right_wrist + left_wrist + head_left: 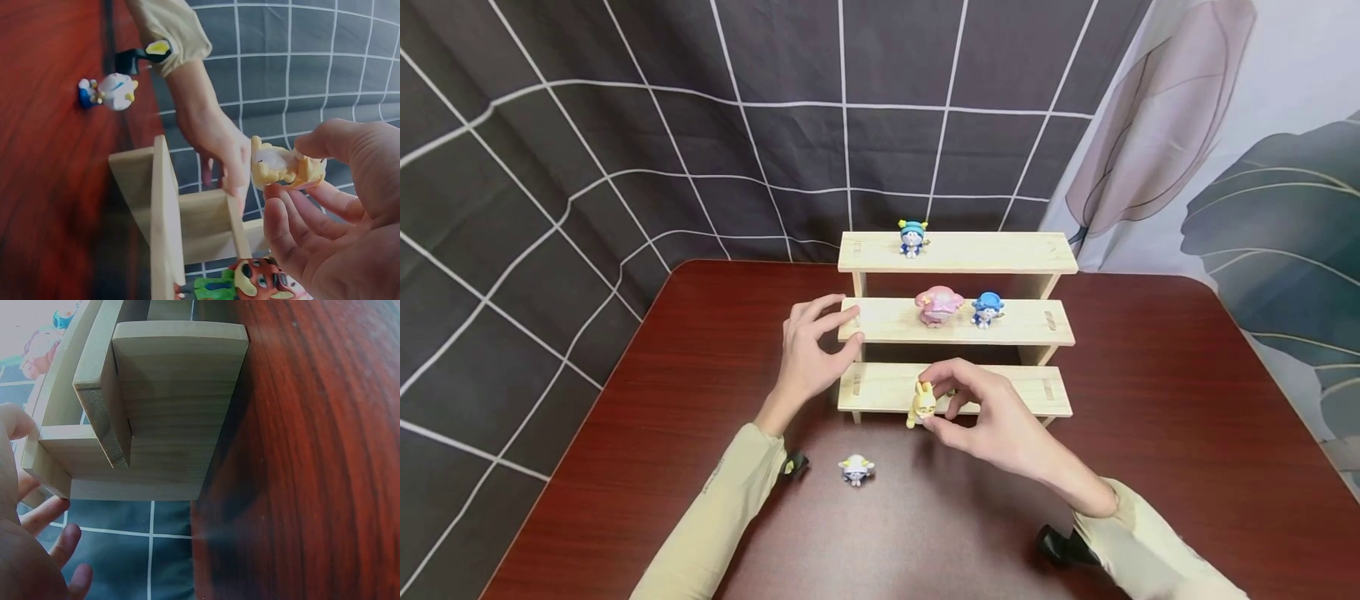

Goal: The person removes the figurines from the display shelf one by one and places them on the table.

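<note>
My right hand (pixel 992 412) pinches a small yellow rabbit-eared figurine (pixel 922 402) between thumb and fingertips, just in front of the bottom step of a three-tier wooden display stand (pixel 880 387). In the right wrist view, the figurine (pixel 281 167) lies sideways in the fingers. My left hand (pixel 812 346) holds the left end of the stand's middle step, thumb and index finger at the board's edge. A brown-faced figurine in green (pixel 244 281) is on the bottom step, mostly hidden by the right hand in the head view. A white-hatted figurine (pixel 856 469) stands on the table before the stand.
On the middle step stand a pink figurine (pixel 938 306) and a blue-hatted one (pixel 987 309). A teal-hatted figurine (pixel 913 238) occupies the top step's left part. Behind the dark red table (pixel 737 292) hangs a grey checked curtain (pixel 790 142).
</note>
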Motion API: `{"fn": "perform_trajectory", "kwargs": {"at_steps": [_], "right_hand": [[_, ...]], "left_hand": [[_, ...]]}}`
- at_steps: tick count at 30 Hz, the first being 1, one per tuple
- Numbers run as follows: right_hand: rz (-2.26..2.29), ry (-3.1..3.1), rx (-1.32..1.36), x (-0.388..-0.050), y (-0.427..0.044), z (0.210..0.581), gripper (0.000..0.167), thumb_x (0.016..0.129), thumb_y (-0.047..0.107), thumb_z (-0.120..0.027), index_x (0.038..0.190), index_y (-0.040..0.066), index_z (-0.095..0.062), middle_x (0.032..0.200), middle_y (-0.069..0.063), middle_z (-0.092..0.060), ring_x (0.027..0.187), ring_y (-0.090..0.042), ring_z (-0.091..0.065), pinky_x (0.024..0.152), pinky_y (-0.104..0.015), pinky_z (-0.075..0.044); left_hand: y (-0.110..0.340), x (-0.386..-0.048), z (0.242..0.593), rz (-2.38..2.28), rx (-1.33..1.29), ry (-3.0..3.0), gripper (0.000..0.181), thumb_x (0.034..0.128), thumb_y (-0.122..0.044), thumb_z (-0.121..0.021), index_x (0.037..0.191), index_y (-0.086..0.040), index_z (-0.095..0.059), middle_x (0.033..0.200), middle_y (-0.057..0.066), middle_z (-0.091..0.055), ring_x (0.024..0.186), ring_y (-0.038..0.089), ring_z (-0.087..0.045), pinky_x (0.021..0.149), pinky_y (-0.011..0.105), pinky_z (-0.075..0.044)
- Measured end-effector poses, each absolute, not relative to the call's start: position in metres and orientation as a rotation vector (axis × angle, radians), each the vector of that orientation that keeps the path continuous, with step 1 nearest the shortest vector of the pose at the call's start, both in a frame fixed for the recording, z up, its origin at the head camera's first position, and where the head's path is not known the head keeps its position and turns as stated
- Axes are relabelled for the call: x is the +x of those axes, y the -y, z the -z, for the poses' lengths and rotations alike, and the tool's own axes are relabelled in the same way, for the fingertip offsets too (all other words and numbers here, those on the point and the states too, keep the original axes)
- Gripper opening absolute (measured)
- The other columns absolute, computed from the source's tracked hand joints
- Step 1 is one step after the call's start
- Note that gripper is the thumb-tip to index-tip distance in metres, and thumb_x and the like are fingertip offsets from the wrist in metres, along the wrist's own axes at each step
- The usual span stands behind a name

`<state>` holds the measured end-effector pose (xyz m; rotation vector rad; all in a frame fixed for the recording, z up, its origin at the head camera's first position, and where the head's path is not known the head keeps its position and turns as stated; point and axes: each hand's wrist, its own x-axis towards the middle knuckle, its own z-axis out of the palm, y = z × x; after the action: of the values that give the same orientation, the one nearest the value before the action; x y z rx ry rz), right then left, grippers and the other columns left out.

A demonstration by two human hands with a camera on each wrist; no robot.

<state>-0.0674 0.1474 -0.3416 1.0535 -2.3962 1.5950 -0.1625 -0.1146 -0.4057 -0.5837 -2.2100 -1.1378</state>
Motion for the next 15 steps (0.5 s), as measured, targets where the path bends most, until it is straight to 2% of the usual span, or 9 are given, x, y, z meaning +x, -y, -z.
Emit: {"fn": "perform_trajectory", "kwargs": {"at_steps": [6, 12, 15], "right_hand": [[-1.6, 2.363, 1.094, -0.066, -0.143, 0.349, 0.045, 0.075, -0.011, -0.079, 0.115, 0.003, -0.062, 0.098, -0.005, -0.066, 0.077, -0.017, -0.064, 0.063, -0.031, -0.055], [-1.585, 2.366, 1.114, -0.063, -0.141, 0.353, 0.043, 0.075, -0.011, -0.078, 0.113, 0.002, -0.062, 0.1, -0.004, -0.065, 0.073, -0.019, -0.064, 0.062, -0.03, -0.054], [-1.588, 2.393, 1.108, -0.061, -0.14, 0.356, 0.042, 0.076, -0.011, -0.078, 0.112, 0.003, -0.063, 0.099, -0.002, -0.065, 0.076, -0.019, -0.066, 0.061, -0.031, -0.054]], "left_hand": [[0.115, -0.161, 0.405, 1.14, -0.587, 2.22, 0.033, 0.0792, -0.02, -0.077, 0.111, -0.011, -0.079, 0.123, 0.008, -0.067, 0.107, 0.034, -0.053, 0.083, 0.053, -0.033], [0.115, -0.162, 0.405, 1.137, -0.584, 2.222, 0.034, 0.0792, -0.02, -0.077, 0.111, -0.011, -0.079, 0.123, 0.007, -0.067, 0.107, 0.033, -0.052, 0.084, 0.053, -0.033], [0.115, -0.161, 0.404, 1.14, -0.583, 2.224, 0.034, 0.0792, -0.021, -0.077, 0.111, -0.012, -0.079, 0.124, 0.006, -0.067, 0.108, 0.031, -0.052, 0.084, 0.053, -0.033]]}}
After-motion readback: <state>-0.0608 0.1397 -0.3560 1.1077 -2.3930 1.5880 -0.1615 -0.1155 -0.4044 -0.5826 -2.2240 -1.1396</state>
